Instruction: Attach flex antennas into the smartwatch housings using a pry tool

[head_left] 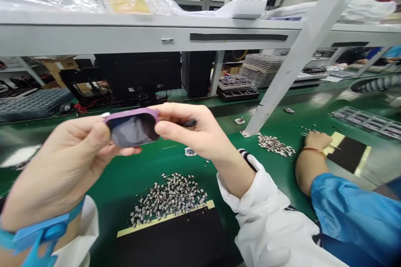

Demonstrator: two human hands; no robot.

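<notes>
Up in front of me, both hands hold a small purple-rimmed device (134,129) with a rounded, dark, glossy face that carries reflections. My left hand (81,146) grips its left end between thumb and fingers, and a blue wrist strap (46,233) is on that arm. At the opposite end, my right hand (191,129) pinches the rim with thumb and forefinger. A dark, thin tip (189,123) shows between the right hand's fingers; its kind I cannot make out. Below lies a heap of tiny metallic parts (171,196) along the yellow-taped edge of a black mat (172,244).
A co-worker's hand (315,142) works at the right beside another black mat (349,152) and a small parts heap (275,144). A slanted white post (291,71) rises from the green bench. Overhead runs a shelf (125,35); a black monitor (138,75) stands behind.
</notes>
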